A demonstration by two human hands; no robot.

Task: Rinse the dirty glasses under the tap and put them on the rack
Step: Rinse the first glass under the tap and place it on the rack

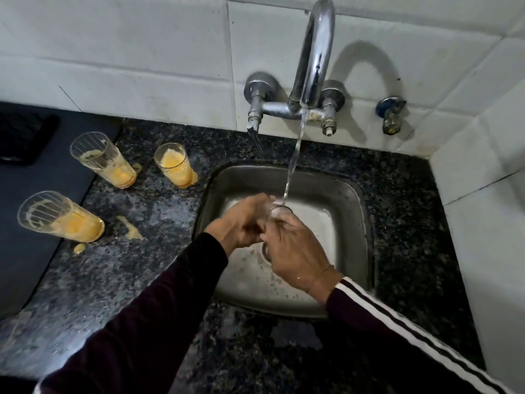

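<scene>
Head view, hands: the left hand (241, 223) and the right hand (295, 251) both close around one clear glass (277, 213) over the sink (349, 223), fingers wrapped on its wall, rim tipped up toward the stream
Head view, water: the tap (312, 58) is running, and a thin stream (295, 149) falls to the rim of the held glass
Head view, waiting glasses: three dirty glasses stand on the table (159, 251) left of the sink, each with yellow residue; far-left glass (61, 216), back-left glass (103, 159), middle glass (174, 164)
Head view, spills: yellow smears (130, 228) lie on the table near the far-left glass
Head view, rack: not in sight, so the place for the rinsed glass cannot be told
Stage, judged: first glass mid-rinse, three still to do
Risk, grip: wet glass in wet hands may slip and strike the steel sink
Risk, splash: water hitting the rim off-centre may spray onto the sleeves
Risk, reach: a sleeve could knock one of the standing glasses over
</scene>
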